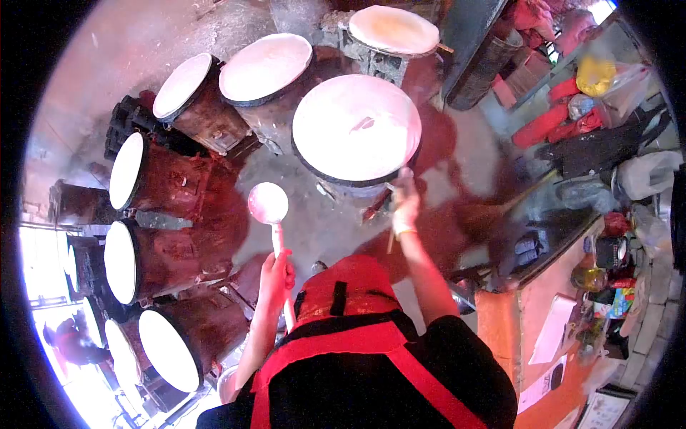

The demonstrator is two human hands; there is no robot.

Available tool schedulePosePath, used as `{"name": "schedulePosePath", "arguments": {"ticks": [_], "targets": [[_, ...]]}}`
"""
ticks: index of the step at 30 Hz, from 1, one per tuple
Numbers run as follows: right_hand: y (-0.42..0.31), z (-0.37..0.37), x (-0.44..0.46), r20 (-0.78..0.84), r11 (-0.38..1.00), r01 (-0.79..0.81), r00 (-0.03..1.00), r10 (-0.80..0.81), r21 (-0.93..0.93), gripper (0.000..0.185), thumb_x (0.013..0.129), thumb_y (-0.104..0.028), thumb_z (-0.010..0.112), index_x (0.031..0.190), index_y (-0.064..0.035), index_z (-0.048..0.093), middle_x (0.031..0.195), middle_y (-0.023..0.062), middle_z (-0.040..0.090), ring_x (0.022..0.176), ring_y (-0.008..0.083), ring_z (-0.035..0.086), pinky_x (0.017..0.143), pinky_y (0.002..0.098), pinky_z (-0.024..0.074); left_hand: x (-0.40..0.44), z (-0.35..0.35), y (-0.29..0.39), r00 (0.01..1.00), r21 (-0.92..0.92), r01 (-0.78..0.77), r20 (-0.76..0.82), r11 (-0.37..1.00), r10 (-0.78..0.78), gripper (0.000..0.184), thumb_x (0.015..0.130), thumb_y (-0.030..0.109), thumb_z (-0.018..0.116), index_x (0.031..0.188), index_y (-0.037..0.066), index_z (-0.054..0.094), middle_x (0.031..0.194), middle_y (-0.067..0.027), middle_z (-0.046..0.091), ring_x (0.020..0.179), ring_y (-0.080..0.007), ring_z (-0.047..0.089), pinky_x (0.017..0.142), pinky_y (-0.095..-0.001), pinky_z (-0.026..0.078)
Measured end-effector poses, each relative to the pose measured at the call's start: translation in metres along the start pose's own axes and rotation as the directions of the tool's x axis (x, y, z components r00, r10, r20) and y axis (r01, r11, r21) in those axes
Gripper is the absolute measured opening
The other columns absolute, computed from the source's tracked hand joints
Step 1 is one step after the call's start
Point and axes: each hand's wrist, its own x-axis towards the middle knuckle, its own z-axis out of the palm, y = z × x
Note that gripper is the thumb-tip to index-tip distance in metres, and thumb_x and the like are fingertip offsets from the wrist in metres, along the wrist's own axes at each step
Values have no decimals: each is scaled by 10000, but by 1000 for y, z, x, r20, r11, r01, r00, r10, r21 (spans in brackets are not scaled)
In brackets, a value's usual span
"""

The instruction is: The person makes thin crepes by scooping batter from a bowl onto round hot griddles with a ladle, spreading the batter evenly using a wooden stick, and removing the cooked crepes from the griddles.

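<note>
My left hand (274, 275) is wrapped round the handle of a ladle (268, 204). The ladle's round, pale bowl points away from me over the grey floor. Ahead stands a barrel-shaped stove with a wide round griddle (343, 150); its top is whitish, with a small darker mark near the middle. At the griddle's near right edge, my right hand (405, 204) has its fingers closed. A thin stick-like piece shows just below that hand, but its grip is too blurred to make out. My red apron (346, 289) covers my front.
Several more barrel stoves with pale round tops, such as this one (266, 68), curve round the left and far side. Another round top (393, 30) stands at the back. On the right are an orange-sided counter (496, 322), papers, jars and red bags.
</note>
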Motion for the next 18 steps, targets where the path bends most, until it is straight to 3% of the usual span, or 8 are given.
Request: {"name": "schedulePosePath", "arguments": {"ticks": [1,2,6,8,11,12,15,18], "targets": [[15,7,-8,-42,988,-70,996,76,140,411,932,-146,525,1313,-5,461,1271,64,531,1031,100,509,923,246,387,4,-2,0,999,-13,0,34,1000,0,211,944,269,512,993,64,511,599,6,462,450,-73,409,379,-213,295],[24,15,-15,106,829,277,960,-259,-487,405,922,-146,547,1313,-60,486,1209,23,555,911,67,519,773,196,426,8,-1,-1,997,-38,-16,73,999,19,201,942,258,516,985,62,508,619,2,466,469,-73,417,386,-213,304],[0,15,-7,151,918,-99,974,168,-385,361,875,-103,591,1226,-27,555,1046,33,607,867,99,521,767,216,409,20,2,-4,990,-139,-8,142,990,27,162,930,209,535,953,54,493,715,-16,490,539,-71,439,409,-206,332],[11,-9,3,13,900,160,985,-169,-405,395,876,-153,604,1252,-47,544,939,-15,616,684,62,503,616,195,405,24,0,0,987,-159,16,160,987,10,147,923,186,544,940,53,483,757,-22,499,559,-68,442,413,-201,338],[-51,15,-48,-72,782,-52,997,9,-622,416,910,-136,551,1308,-41,477,1278,107,544,1187,175,489,1013,284,344,21,-3,2,979,-156,56,203,986,-24,136,917,164,547,925,53,469,780,-22,500,568,-65,442,415,-192,339],[0,1,-39,163,854,206,976,-145,-477,405,916,-171,557,1301,-62,496,1351,101,464,1274,162,379,1066,288,256,22,-2,5,976,-145,71,216,987,-39,135,917,161,545,921,53,464,774,-22,499,568,-64,441,415,-188,336],[3,-1,-9,126,954,-179,969,214,-238,427,884,-46,560,1305,-78,498,1137,47,613,928,146,583,772,271,481,16,4,16,969,-98,104,234,990,-79,136,915,157,544,915,51,460,764,-19,494,562,-63,437,414,-191,329],[-21,5,17,-97,952,-126,990,103,-277,346,908,-48,533,1253,-29,528,1127,19,592,940,135,553,753,229,481,19,8,22,964,-95,128,246,987,-102,131,907,150,541,893,46,463,733,-17,487,538,-70,428,414,-208,329]]}}
